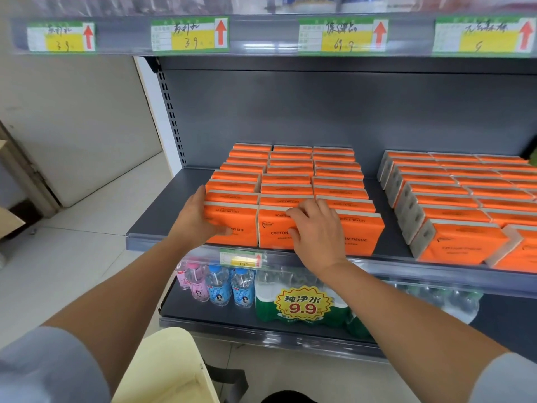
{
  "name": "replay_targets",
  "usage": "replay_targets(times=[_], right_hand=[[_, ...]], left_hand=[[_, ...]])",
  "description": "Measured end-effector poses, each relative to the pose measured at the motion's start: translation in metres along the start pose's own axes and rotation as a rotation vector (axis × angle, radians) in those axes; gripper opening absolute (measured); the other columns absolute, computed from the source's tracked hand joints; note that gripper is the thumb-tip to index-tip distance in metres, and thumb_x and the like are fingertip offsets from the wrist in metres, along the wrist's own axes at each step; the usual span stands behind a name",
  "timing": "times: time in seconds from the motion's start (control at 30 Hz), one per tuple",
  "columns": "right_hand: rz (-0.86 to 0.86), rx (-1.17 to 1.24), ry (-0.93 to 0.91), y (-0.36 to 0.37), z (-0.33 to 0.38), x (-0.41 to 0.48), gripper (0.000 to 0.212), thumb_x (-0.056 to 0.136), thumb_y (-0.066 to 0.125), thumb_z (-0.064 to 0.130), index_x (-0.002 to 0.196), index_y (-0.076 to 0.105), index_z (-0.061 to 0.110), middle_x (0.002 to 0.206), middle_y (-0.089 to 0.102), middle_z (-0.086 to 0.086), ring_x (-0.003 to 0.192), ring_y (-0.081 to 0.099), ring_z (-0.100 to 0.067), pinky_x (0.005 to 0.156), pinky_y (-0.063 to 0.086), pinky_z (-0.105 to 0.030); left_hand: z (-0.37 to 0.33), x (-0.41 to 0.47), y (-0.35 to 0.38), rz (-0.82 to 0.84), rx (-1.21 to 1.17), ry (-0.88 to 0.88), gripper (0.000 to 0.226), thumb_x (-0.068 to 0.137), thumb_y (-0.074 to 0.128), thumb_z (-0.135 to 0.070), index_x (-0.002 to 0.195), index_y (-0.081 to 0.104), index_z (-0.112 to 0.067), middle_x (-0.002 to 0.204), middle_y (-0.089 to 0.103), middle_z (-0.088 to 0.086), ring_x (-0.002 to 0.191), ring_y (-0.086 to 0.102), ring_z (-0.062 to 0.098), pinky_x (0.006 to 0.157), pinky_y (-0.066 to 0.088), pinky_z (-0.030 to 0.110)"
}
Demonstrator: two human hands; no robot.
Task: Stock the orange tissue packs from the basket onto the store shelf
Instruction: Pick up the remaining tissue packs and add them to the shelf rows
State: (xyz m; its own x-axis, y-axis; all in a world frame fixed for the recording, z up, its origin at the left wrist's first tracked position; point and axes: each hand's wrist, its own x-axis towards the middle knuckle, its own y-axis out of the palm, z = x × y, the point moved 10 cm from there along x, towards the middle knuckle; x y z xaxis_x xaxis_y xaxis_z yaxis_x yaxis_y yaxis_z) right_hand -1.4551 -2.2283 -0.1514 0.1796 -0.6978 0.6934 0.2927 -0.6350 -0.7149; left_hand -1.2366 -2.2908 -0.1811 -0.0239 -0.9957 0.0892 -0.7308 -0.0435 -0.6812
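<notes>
Head view: orange tissue packs stood in rows on the shelf; left hand gripped the front-left pack, right hand curled its fingers over the front-middle pack. Looked like squaring the front row. Next move needed both hands to let go and reach to the basket below, contents unclear.

We saw left hand gripping front-left tissue pack, right hand fingers curled over middle front pack, both on shelf; water bottles below.
</notes>
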Motion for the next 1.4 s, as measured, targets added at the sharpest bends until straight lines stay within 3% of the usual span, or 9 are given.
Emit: replay_targets(times=[0.07,0.2,0.37,0.63,0.77,0.9,1.07,1.3,1.4], right_hand=[[-0.007,0.002,-0.001,0.000,0.000,0.000,0.035,0.062,0.084,0.007,0.093,0.072,0.016,0.088,0.063,-0.003,0.082,0.057,-0.026,0.067,0.049,-0.036],[-0.017,0.017,-0.008,0.001,-0.001,0.000,0.034,0.063,0.083,0.007,0.093,0.072,0.016,0.088,0.062,-0.003,0.082,0.057,-0.026,0.068,0.048,-0.036],[-0.023,0.018,-0.006,0.002,-0.003,-0.001,0.033,0.064,0.083,0.008,0.094,0.071,0.016,0.089,0.062,-0.003,0.083,0.057,-0.026,0.069,0.048,-0.036],[-0.008,0.013,-0.001,0.002,-0.002,0.000,0.033,0.063,0.083,0.008,0.093,0.072,0.016,0.088,0.062,-0.003,0.082,0.057,-0.026,0.069,0.048,-0.034],[0.015,0.001,-0.006,0.001,0.000,0.000,0.033,0.063,0.083,0.008,0.093,0.072,0.015,0.088,0.063,-0.003,0.082,0.057,-0.025,0.068,0.048,-0.034],[0.072,-0.029,-0.006,0.000,0.003,-0.001,0.037,0.057,0.085,0.005,0.090,0.073,0.015,0.086,0.063,-0.002,0.079,0.058,-0.023,0.063,0.047,-0.030],[0.223,-0.151,0.017,0.003,0.006,-0.002,0.052,0.047,0.089,0.010,0.095,0.072,0.017,0.090,0.065,-0.002,0.085,0.060,-0.023,0.069,0.049,-0.033],[0.291,-0.258,0.063,-0.010,-0.008,-0.006,0.052,0.049,0.089,0.016,0.098,0.072,0.018,0.089,0.067,-0.001,0.086,0.061,-0.022,0.073,0.050,-0.033],[0.326,-0.260,0.041,-0.018,-0.009,-0.009,0.053,0.070,0.078,0.018,0.120,0.061,0.018,0.110,0.062,-0.004,0.104,0.054,-0.024,0.087,0.044,-0.035]], left_hand=[[0.000,0.007,0.004,0.065,-0.042,-0.019,0.090,0.059,0.089,-0.010,0.126,0.033,-0.029,0.125,0.048,-0.004,0.116,0.049,0.020,0.099,0.045,0.046],[0.000,0.017,0.014,0.169,-0.081,-0.069,0.104,0.065,0.084,0.000,0.144,0.020,-0.021,0.121,0.043,-0.007,0.115,0.042,0.014,0.099,0.038,0.037],[0.004,0.020,0.011,0.143,-0.057,-0.082,0.106,0.057,0.090,-0.008,0.141,0.027,-0.024,0.132,0.046,0.001,0.121,0.047,0.023,0.103,0.042,0.047],[-0.003,0.015,0.014,0.144,-0.031,-0.052,0.103,0.066,0.083,-0.002,0.147,0.022,-0.021,0.117,0.044,-0.008,0.109,0.044,0.014,0.100,0.039,0.037],[-0.010,0.013,0.009,0.113,0.171,0.006,0.101,0.066,0.086,-0.015,0.147,0.025,-0.019,0.138,0.042,0.001,0.126,0.044,0.025,0.103,0.038,0.039],[-0.018,0.004,0.005,0.066,0.449,0.097,0.101,0.073,0.081,-0.031,0.151,0.018,-0.013,0.158,0.017,0.004,0.143,0.023,0.024,0.114,0.024,0.036],[-0.016,-0.006,0.006,0.069,0.694,0.093,0.104,0.080,0.071,-0.044,0.153,0.004,-0.013,0.161,0.003,0.006,0.148,0.004,0.024,0.120,0.012,0.043],[-0.034,-0.024,0.011,0.086,0.829,0.145,0.096,0.086,0.066,-0.038,0.153,0.003,-0.013,0.161,0.004,0.005,0.148,0.005,0.022,0.119,0.010,0.041],[-0.045,-0.030,0.016,0.089,0.860,0.183,0.092,0.086,0.066,-0.038,0.153,0.008,-0.013,0.160,0.011,0.005,0.147,0.009,0.022,0.119,0.012,0.041]])
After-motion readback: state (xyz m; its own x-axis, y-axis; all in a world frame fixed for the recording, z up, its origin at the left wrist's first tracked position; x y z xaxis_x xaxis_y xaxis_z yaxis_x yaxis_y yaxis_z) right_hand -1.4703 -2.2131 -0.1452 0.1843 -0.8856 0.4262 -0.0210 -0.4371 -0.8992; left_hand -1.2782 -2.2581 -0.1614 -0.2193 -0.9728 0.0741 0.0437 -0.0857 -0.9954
